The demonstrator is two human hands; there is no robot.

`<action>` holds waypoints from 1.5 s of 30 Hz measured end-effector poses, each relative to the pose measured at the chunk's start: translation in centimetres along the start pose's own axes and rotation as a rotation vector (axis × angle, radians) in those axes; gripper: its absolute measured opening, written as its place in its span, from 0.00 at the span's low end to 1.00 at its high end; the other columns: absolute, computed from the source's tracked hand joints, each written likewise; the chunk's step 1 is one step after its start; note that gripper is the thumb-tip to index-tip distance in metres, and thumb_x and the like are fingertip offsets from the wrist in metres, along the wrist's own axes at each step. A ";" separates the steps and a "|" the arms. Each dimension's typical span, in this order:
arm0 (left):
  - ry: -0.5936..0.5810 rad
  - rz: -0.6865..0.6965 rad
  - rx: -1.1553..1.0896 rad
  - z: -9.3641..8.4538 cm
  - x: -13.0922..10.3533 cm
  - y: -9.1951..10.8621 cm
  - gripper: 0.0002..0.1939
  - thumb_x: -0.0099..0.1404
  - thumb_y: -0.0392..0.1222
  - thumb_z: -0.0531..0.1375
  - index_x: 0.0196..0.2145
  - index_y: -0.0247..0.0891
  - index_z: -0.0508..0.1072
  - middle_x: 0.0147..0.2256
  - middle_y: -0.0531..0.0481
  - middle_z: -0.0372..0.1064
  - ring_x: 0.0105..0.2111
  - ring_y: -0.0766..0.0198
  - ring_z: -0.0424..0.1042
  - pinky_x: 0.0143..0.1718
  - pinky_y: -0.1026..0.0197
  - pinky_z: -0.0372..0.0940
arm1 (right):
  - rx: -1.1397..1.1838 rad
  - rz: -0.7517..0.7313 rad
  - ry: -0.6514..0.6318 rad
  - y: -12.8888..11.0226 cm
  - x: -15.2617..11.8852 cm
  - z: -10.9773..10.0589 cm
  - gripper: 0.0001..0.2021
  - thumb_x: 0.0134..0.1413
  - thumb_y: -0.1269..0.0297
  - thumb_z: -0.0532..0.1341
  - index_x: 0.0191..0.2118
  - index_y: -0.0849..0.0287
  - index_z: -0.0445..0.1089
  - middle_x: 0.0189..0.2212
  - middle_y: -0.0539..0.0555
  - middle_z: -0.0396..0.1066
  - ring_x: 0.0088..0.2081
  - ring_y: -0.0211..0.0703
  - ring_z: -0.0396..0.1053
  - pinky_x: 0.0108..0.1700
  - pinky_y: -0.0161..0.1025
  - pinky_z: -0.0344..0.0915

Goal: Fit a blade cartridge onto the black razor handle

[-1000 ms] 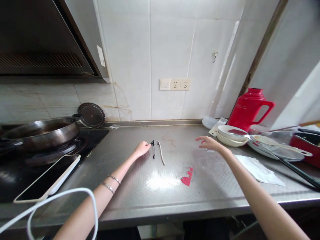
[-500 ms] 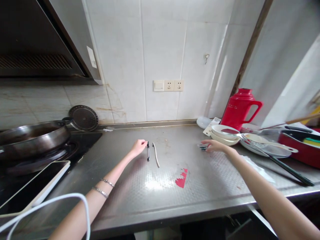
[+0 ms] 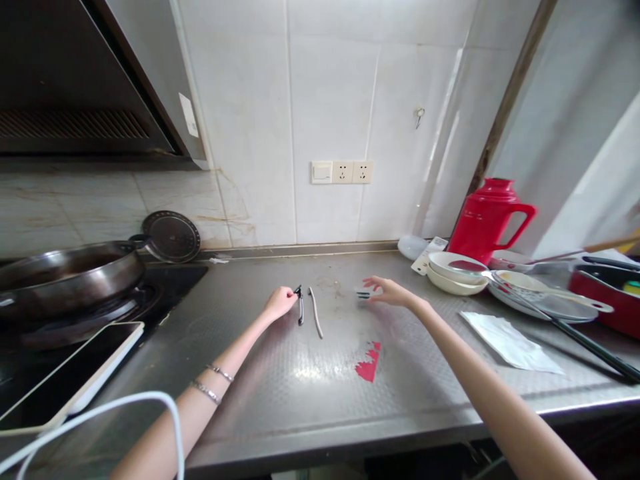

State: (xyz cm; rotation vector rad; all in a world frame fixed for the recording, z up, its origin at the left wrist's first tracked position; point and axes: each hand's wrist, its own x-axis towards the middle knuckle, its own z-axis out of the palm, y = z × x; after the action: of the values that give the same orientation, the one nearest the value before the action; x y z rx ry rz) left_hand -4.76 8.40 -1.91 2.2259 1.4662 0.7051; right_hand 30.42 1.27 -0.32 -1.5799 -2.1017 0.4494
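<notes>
My left hand [image 3: 283, 301] is closed in a pinch at the dark top end of a slim black-and-silver stick [image 3: 301, 312], which points toward the counter's front. Just right of it, apart from the hand, lies a thin pale, slightly bent stick [image 3: 316, 313]. Over the middle of the counter, my right hand [image 3: 390, 293] has its fingers curved around a small clear piece with dark green strips [image 3: 363, 295]; the strips stick out left of the fingertips, and its exact kind is too small to tell. Nearer the front edge is a torn red scrap [image 3: 369, 364].
Left on the stove stands a metal pan [image 3: 75, 270], with a tablet-like device [image 3: 70, 380] and a white cable [image 3: 145, 397] in front. To the right are stacked bowls [image 3: 456, 281], a red thermos [image 3: 485, 220], a white tissue [image 3: 510, 341] and a long dark handle [image 3: 595, 347].
My right hand has moved left from beside the bowls toward the middle, with the small clear piece travelling along. My left hand stays at the stick. The view has shifted slightly.
</notes>
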 end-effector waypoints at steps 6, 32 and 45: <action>0.038 -0.070 0.019 -0.7 -0.7 -2.1 0.12 0.54 0.40 0.52 0.20 0.34 0.70 0.18 0.52 0.65 0.21 0.66 0.63 0.24 0.66 0.51 | 0.032 -0.118 -0.112 -5.9 4.4 4.2 0.26 0.42 0.66 0.64 0.51 0.58 0.62 0.45 0.57 0.70 0.41 0.44 0.67 0.44 0.40 0.63; 0.192 -0.214 0.299 -2.3 -1.1 -4.3 0.15 0.61 0.44 0.49 0.29 0.36 0.73 0.29 0.43 0.73 0.30 0.60 0.71 0.28 0.64 0.56 | -0.047 0.001 0.070 -6.2 5.2 6.0 0.17 0.47 0.52 0.59 0.39 0.59 0.70 0.36 0.54 0.73 0.35 0.42 0.68 0.35 0.34 0.61; 0.032 -0.156 0.515 -2.4 -1.8 -3.1 0.18 0.63 0.41 0.46 0.35 0.35 0.76 0.36 0.35 0.73 0.38 0.51 0.72 0.38 0.54 0.62 | -0.559 0.321 0.152 -2.5 3.3 6.1 0.22 0.58 0.57 0.45 0.27 0.57 0.74 0.30 0.59 0.74 0.33 0.45 0.70 0.29 0.34 0.56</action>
State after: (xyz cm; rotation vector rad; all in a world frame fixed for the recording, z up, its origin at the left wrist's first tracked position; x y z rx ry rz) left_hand -9.04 7.99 -2.05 2.4234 1.9910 0.3372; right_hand 24.33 3.85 -3.57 -2.1993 -1.9591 -0.1815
